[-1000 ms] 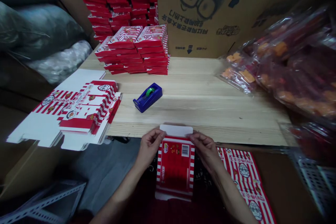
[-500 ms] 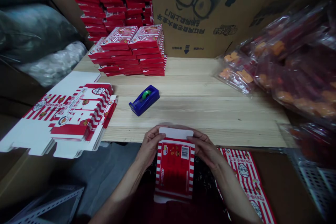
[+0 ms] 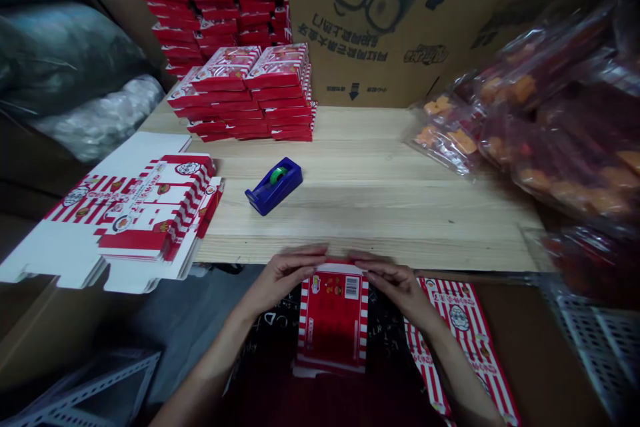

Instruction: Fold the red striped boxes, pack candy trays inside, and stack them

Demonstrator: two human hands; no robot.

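A red-and-white striped cardboard box [image 3: 334, 323] with a barcode hangs in front of my body, just below the table's near edge. My left hand [image 3: 291, 273] pinches its upper left corner, fingers bent over the top edge. At the upper right corner my right hand [image 3: 393, 280] grips in the same way. Between the two hands only a narrow white strip of the top flap shows. The box's far side and some fingertips are hidden. Beyond the hands, a blue tape dispenser [image 3: 274, 187] with a green roll lies on the table.
Flat printed box blanks [image 3: 165, 203] are piled on the left. Finished-looking red boxes [image 3: 250, 93] stand stacked behind, before a large brown carton [image 3: 370, 33]. Clear bags with orange pieces [image 3: 500, 140] heap up at right. A striped sheet [image 3: 465, 333] lies below the table edge.
The white top flap stood up between my hands and is now folded mostly out of sight. Both hands have shifted inward over the box's top edge.
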